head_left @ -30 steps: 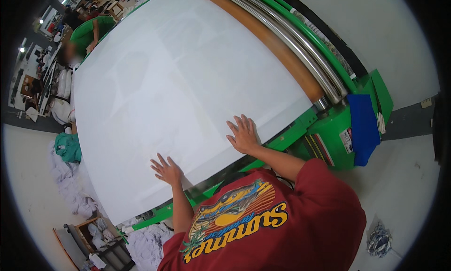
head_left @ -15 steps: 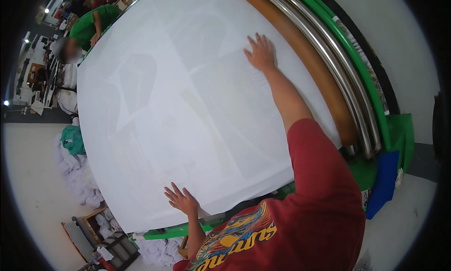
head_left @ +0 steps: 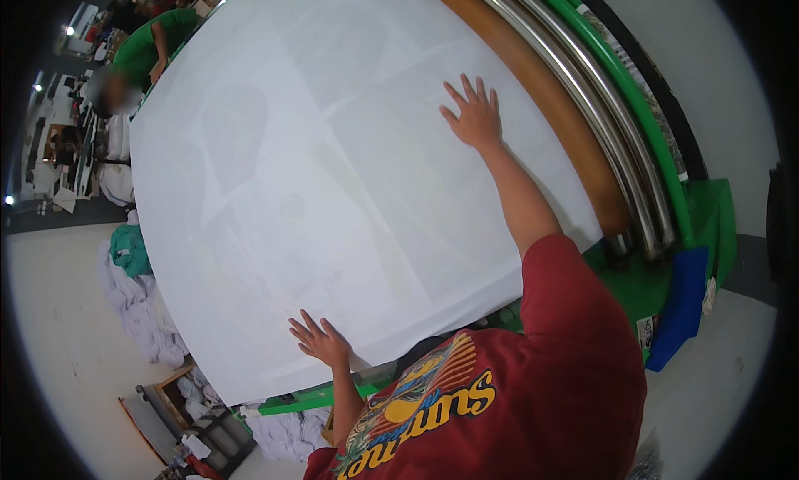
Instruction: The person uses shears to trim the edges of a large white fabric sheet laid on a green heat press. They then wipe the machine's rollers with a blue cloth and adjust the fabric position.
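- Right now both hands lie flat on a large white sheet [head_left: 333, 172] that covers the green-framed bench [head_left: 641, 288].
- The left hand [head_left: 320, 340] rests near the sheet's closest edge, fingers spread and released, palm down, grasping nothing.
- The right hand [head_left: 474, 118] reaches far across the sheet, close to its far edge; its fingers are splayed open too, pressed flat on the fabric.
- Beyond the sheet's far edge run a brown roller [head_left: 541, 89] and shiny metal rollers [head_left: 583, 105], side by side.
- A blue panel [head_left: 678, 305] hangs at the bench corner, past the sheet's right-hand end.
- At the sheet's far left end, a person in a green shirt [head_left: 154, 43] leans over it.
- Below the sheet's left edge, crumpled white cloth [head_left: 137, 297] and a teal piece [head_left: 129, 251] lie on the floor.
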`<state>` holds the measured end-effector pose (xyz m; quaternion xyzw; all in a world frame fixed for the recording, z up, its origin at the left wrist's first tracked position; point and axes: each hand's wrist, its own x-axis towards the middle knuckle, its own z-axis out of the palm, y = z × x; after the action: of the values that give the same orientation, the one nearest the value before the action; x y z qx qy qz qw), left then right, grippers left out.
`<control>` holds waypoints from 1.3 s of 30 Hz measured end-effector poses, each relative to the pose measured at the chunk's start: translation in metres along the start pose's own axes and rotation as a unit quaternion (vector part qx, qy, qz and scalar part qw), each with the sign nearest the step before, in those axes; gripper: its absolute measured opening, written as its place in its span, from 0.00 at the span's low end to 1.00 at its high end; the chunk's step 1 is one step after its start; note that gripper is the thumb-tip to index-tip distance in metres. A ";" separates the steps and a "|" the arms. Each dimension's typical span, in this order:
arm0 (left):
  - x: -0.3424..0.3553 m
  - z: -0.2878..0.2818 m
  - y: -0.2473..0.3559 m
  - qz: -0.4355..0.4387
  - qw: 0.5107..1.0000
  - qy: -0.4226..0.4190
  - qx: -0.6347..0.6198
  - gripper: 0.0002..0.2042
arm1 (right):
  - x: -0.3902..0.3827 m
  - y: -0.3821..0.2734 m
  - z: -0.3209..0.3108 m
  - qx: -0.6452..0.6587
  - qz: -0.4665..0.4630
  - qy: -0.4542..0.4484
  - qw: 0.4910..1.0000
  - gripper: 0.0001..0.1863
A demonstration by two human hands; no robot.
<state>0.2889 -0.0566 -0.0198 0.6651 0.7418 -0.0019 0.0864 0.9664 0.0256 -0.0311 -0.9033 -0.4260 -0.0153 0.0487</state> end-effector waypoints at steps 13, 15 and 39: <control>-0.015 0.005 -0.019 0.041 0.998 0.016 -0.034 0.36 | -0.319 0.056 -0.045 0.070 0.028 0.028 0.997 0.41; -0.018 0.006 -0.023 0.036 0.999 0.005 -0.038 0.36 | -0.356 0.054 -0.048 0.060 0.044 0.006 0.997 0.41; -0.084 -0.007 -0.129 0.080 0.996 0.001 -0.049 0.39 | -0.462 0.049 -0.052 0.083 -0.014 -0.027 0.996 0.44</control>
<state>0.1693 -0.1539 -0.0159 0.7174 0.6852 0.0417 0.1182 0.7108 -0.3651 -0.0148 -0.8900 -0.4399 0.0442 0.1114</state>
